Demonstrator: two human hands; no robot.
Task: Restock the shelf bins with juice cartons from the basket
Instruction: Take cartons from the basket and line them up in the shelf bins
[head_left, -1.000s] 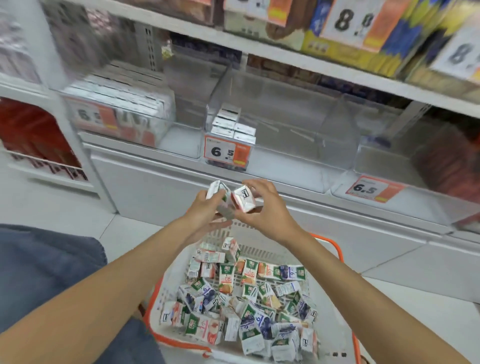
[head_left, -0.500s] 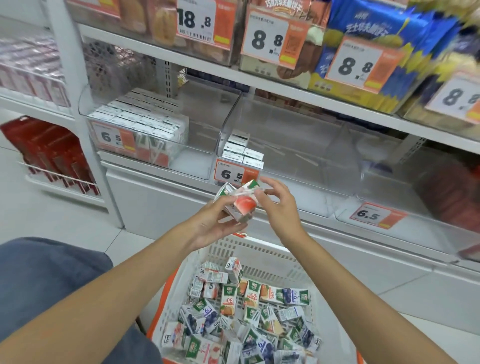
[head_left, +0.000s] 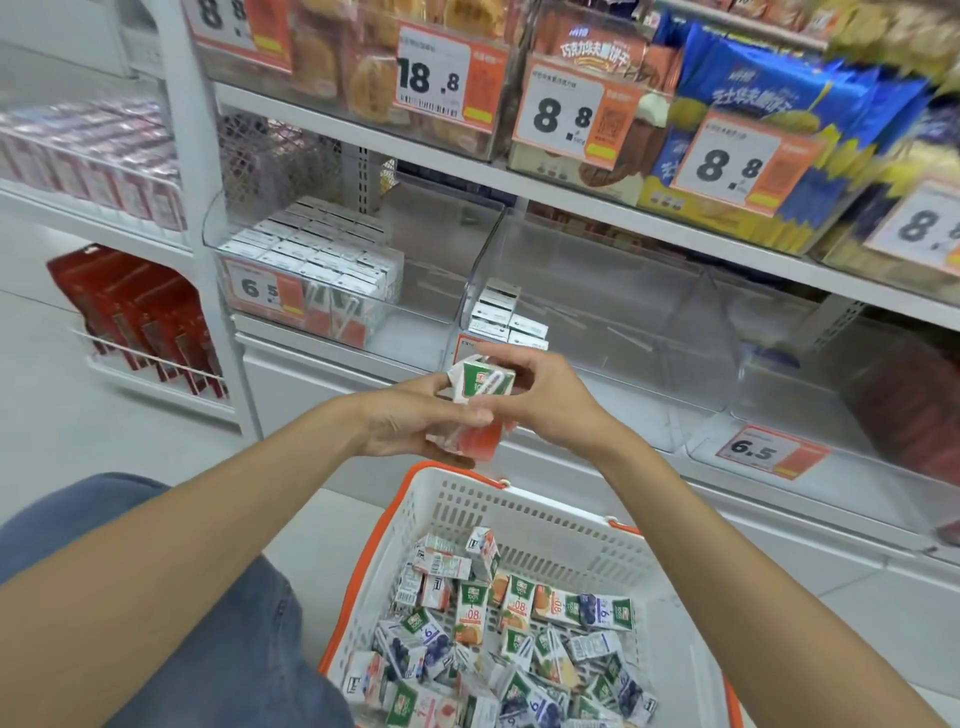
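Observation:
Both hands hold small juice cartons (head_left: 480, 405) together in front of the lower shelf. My left hand (head_left: 415, 421) cups them from below and the left, fingers curled round them. My right hand (head_left: 550, 400) grips them from the right and top. The cartons are white, green and red with a straw on the face. Below, a white basket (head_left: 524, 514) with orange rim holds several loose juice cartons (head_left: 498, 644). On the shelf, the left clear bin (head_left: 436, 291) is half filled with cartons (head_left: 317, 260). The middle bin (head_left: 613, 291) holds a few cartons (head_left: 501, 317) at its front left.
Price tags reading 6.5 hang on the bins (head_left: 763, 452). Snack packs with 8.8 and 18.8 tags (head_left: 566, 111) fill the upper shelf. Red boxes (head_left: 140, 317) stand on a low rack at left. My blue-clad knee (head_left: 171, 597) is beside the basket.
The view has tilted upward and my hands have lifted from above the basket toward the shelf. The cartons turned in my hands and now sit pressed together.

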